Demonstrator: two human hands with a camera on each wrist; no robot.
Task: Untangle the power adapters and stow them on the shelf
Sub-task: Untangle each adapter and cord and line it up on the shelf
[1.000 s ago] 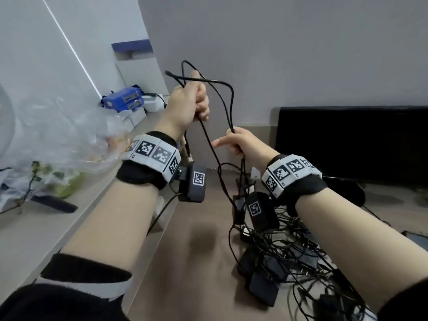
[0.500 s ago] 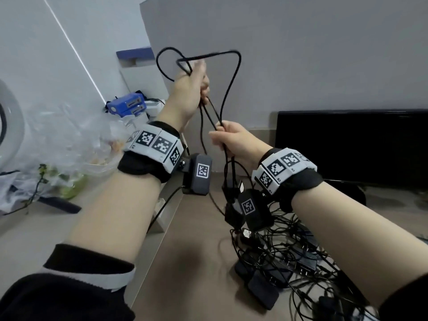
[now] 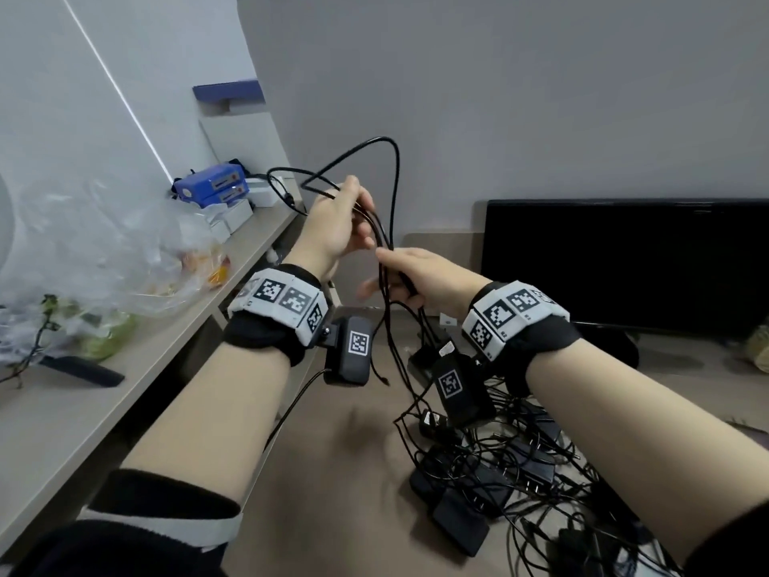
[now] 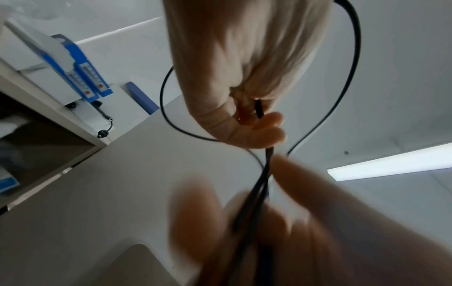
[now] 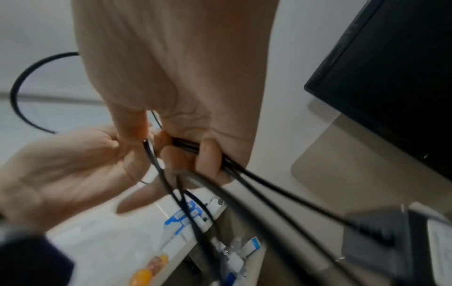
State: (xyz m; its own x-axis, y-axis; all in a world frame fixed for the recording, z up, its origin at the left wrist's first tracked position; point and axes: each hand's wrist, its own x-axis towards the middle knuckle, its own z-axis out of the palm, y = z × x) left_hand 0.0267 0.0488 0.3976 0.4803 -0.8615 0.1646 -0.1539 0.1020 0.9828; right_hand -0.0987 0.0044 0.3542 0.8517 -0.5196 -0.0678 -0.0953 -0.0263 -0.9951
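Note:
My left hand (image 3: 337,226) is raised over the floor and pinches looped strands of a thin black adapter cable (image 3: 398,172); the left wrist view shows its thumb and fingers (image 4: 266,133) closed on the strands. Just below it, almost touching, my right hand (image 3: 420,276) has its fingers (image 5: 208,158) curled round the same cable (image 5: 293,195). The strands hang down to a black adapter (image 5: 376,243) dangling under that wrist. A tangled pile of black adapters and wires (image 3: 462,522) lies on the floor at lower right. The beige shelf (image 3: 104,410) runs along the left.
On the shelf sit a clear plastic bag (image 3: 104,251) with food, blue boxes (image 3: 212,185) and white boxes further back. A dark monitor (image 3: 624,264) leans against the wall at right. Brown floor shows between the shelf and the pile.
My left hand has come down with the cable loops and now sits right above my right hand. The right hand went from a pointing finger to gripping the strands.

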